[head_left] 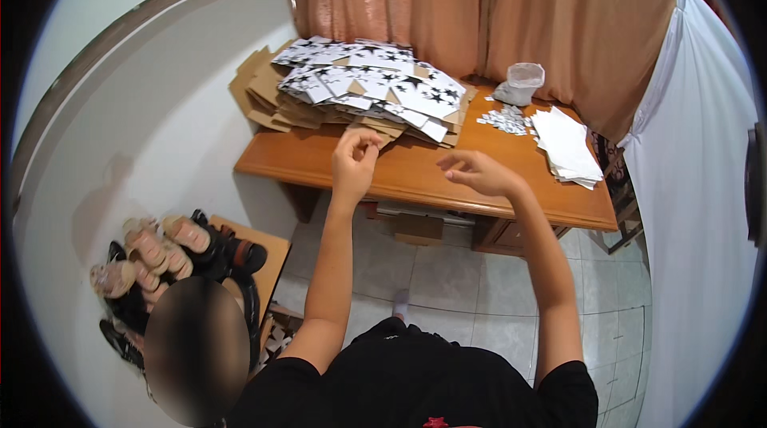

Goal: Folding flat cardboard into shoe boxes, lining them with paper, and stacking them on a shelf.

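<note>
Hands hover over our wooden surface (415,176). Our left hand (354,158) pinches its fingertips together just before the stack of star-printed cards (371,80); whether something tiny sits in that grip, we cannot tell. Our right hand (478,172) curls loosely, thumb near forefinger, holding nothing visible. Paper scraps (505,119), white sheets (567,147) and a plastic bag (521,83) lie right, within reach.

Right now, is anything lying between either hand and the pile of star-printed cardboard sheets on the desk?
Nothing visible does. The left hand hovers at the near edge of the pile of star-printed sheets, and the right hand is over bare desk just right of it. The white paper stack lies off to the side.
</note>
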`<action>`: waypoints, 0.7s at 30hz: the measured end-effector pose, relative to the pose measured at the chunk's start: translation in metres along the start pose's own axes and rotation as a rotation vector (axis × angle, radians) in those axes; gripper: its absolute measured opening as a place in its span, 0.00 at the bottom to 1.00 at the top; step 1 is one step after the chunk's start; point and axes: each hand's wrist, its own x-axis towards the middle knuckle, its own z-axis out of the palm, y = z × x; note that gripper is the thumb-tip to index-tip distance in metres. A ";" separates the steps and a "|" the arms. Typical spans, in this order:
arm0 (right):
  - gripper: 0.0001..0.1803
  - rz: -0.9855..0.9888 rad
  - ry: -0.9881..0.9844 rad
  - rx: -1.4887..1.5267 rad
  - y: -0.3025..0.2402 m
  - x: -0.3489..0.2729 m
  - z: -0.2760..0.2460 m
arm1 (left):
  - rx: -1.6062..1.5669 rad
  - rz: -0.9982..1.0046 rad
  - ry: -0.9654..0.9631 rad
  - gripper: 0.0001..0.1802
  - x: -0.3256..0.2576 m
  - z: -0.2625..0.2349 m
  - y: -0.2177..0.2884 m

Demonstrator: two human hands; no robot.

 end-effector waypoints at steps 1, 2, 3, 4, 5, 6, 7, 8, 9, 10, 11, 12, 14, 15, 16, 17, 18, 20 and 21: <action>0.18 0.042 0.021 0.099 0.027 -0.001 0.000 | -0.009 -0.085 -0.056 0.04 -0.002 0.017 -0.020; 0.20 -0.010 0.072 0.153 0.063 0.003 0.002 | -0.027 -0.085 -0.072 0.04 -0.003 0.034 -0.042; 0.20 -0.003 0.079 0.151 0.084 0.011 0.003 | 0.012 -0.154 -0.134 0.03 -0.001 0.045 -0.067; 0.19 0.000 0.115 0.229 0.102 0.019 0.004 | 0.053 -0.222 -0.196 0.04 0.001 0.055 -0.092; 0.19 -0.002 0.149 0.307 0.115 0.028 0.003 | 0.048 -0.219 -0.199 0.04 0.004 0.064 -0.113; 0.18 0.012 0.197 0.384 0.127 0.039 0.004 | 0.052 -0.242 -0.252 0.05 0.007 0.072 -0.135; 0.18 0.059 0.243 0.450 0.141 0.050 0.003 | 0.056 -0.260 -0.306 0.06 0.015 0.081 -0.156; 0.18 0.082 0.309 0.471 0.154 0.061 0.007 | 0.060 -0.352 -0.370 0.09 0.020 0.089 -0.175; 0.18 0.105 0.374 0.494 0.167 0.076 0.008 | 0.057 -0.345 -0.372 0.09 0.027 0.098 -0.194; 0.18 0.109 0.376 0.496 0.177 0.089 0.008 | 0.079 -0.412 -0.442 0.11 0.031 0.103 -0.207; 0.18 0.148 0.397 0.510 0.186 0.101 0.008 | 0.102 -0.481 -0.511 0.13 0.036 0.109 -0.220; 0.19 0.186 0.415 0.524 0.196 0.113 0.006 | 0.146 -0.528 -0.577 0.18 0.042 0.115 -0.233; 0.20 0.222 0.412 0.505 0.229 0.132 -0.001 | 0.180 -0.507 -0.574 0.20 0.047 0.132 -0.248; 0.21 0.249 0.406 0.478 0.246 0.143 -0.005 | 0.213 -0.481 -0.562 0.21 0.048 0.140 -0.254; 0.23 0.298 0.417 0.500 0.266 0.155 -0.008 | 0.214 -0.503 -0.621 0.24 0.051 0.146 -0.262; 0.23 0.303 0.420 0.505 0.292 0.165 -0.012 | 0.215 -0.505 -0.629 0.24 0.054 0.154 -0.264; 0.24 0.366 0.448 0.467 0.320 0.175 -0.016 | 0.217 -0.503 -0.658 0.26 0.057 0.163 -0.261; 0.29 0.450 0.471 0.429 0.342 0.195 -0.025 | 0.222 -0.580 -0.714 0.31 0.061 0.172 -0.260; 0.29 0.448 0.460 0.429 0.352 0.205 -0.028 | 0.225 -0.587 -0.706 0.31 0.061 0.177 -0.265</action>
